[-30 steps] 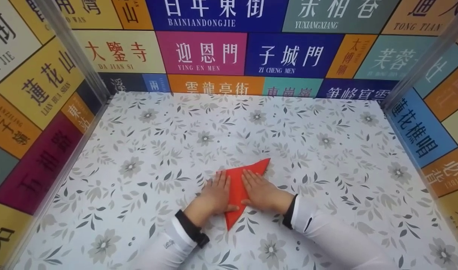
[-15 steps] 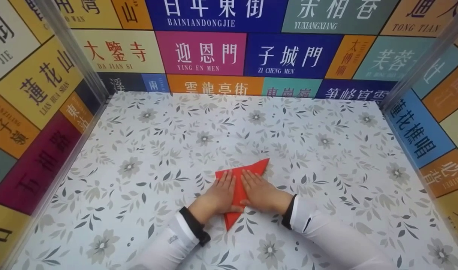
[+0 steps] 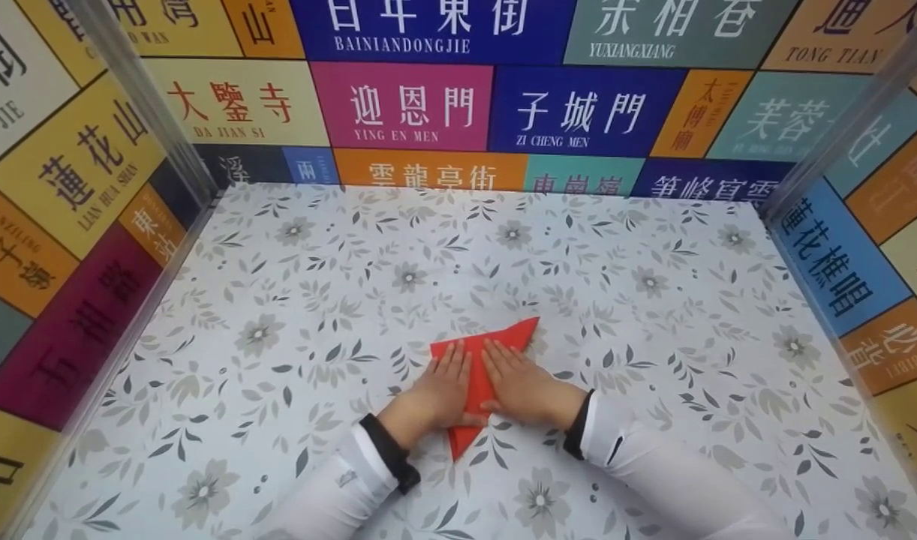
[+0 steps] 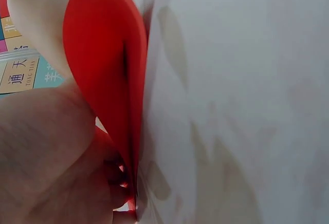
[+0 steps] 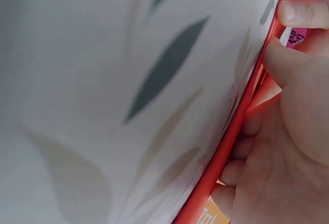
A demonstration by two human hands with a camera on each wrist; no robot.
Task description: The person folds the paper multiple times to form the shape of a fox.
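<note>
A folded sheet of red paper (image 3: 480,384) lies on the patterned tabletop, one corner pointing to the far right and another toward the near edge. My left hand (image 3: 440,390) presses its left side with straight fingers. On its right side rests my right hand (image 3: 524,390), fingers extended. The two thumbs are close together over the lower part. In the left wrist view the paper (image 4: 103,44) bulges up in a loose, layered fold beside the left palm (image 4: 41,152). The right wrist view shows the right hand (image 5: 288,147) along the paper's edge (image 5: 218,157).
The tabletop (image 3: 338,270) has a white covering with grey flowers and leaves. Upright panels with coloured sign prints, such as the back panel (image 3: 402,105), stand behind it and at both sides. Clear strips (image 3: 166,127) run along the corners.
My left hand has shifted slightly right over the paper, closer to the right hand, uncovering the upper left corner. During the last half second both hands stay nearly still.
</note>
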